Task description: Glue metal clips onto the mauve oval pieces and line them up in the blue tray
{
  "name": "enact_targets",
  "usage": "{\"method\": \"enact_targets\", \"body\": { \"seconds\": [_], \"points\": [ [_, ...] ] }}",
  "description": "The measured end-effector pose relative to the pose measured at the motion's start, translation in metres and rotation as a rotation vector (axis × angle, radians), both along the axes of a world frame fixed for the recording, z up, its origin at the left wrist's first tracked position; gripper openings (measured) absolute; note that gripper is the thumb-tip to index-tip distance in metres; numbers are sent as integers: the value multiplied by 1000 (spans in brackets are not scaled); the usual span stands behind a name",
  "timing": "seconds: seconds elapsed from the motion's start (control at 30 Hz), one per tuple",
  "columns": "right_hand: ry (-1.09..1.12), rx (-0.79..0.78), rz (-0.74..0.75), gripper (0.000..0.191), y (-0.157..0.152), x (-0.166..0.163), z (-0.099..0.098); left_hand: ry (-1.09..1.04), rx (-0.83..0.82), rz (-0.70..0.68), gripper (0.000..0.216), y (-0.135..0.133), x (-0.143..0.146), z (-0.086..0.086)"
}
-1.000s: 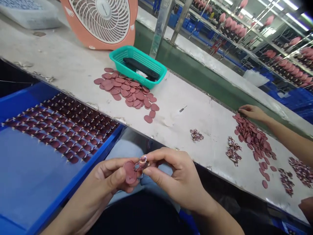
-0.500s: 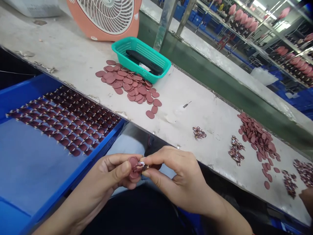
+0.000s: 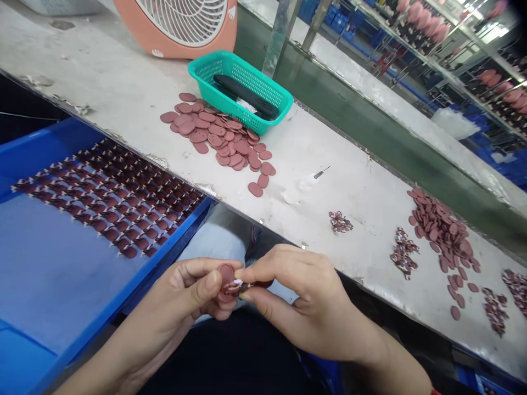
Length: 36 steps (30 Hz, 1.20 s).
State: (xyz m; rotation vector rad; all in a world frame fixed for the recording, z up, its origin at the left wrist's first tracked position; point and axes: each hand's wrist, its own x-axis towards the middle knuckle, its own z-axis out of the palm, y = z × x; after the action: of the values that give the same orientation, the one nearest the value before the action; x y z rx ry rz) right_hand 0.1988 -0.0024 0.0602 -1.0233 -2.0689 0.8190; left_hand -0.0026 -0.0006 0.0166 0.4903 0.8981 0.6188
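At a factory bench, a person's left hand (image 3: 164,299) and right hand (image 3: 304,296) meet in a tight grip just above the lap. The left thumb and fingers close on a mauve rubber disc (image 3: 226,273), and the right thumb and forefinger pinch a small multicoloured printed piece (image 3: 242,286) against it. Any print on the piece is too small to read.

Left of the grip, a blue plastic tray (image 3: 164,258) carries tight rows of finished discs (image 3: 111,203). Ahead of the grip, a loose pile of mauve discs (image 3: 218,137) lies on the scuffed tabletop (image 3: 313,219), touching a teal mesh basket (image 3: 263,71) that holds a black strip (image 3: 245,96). A salmon-coloured electric fan (image 3: 177,41) stands beyond the basket.

Right of the grip lie a slim pointed tool (image 3: 321,173), small heaps of printed pieces (image 3: 403,252) and a second pile of discs (image 3: 442,236). Racks of pink items (image 3: 428,33) line the far background.
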Motion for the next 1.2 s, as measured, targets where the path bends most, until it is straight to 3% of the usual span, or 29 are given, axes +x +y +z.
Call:
{"method": "enact_targets", "body": {
  "seconds": [0.3,0.4,0.53,1.2],
  "points": [
    [59,38,35,23,-8,-1,0,-17,50,60,27,-6,3,6],
    [77,32,57,28,-10,-1,3,3,36,19,28,-8,2,5],
    [74,34,58,24,-11,-1,3,-27,30,-45,25,-7,2,5],
    [42,41,16,23,-9,-2,-5,-62,21,11,22,-5,8,3]
  ]
}}
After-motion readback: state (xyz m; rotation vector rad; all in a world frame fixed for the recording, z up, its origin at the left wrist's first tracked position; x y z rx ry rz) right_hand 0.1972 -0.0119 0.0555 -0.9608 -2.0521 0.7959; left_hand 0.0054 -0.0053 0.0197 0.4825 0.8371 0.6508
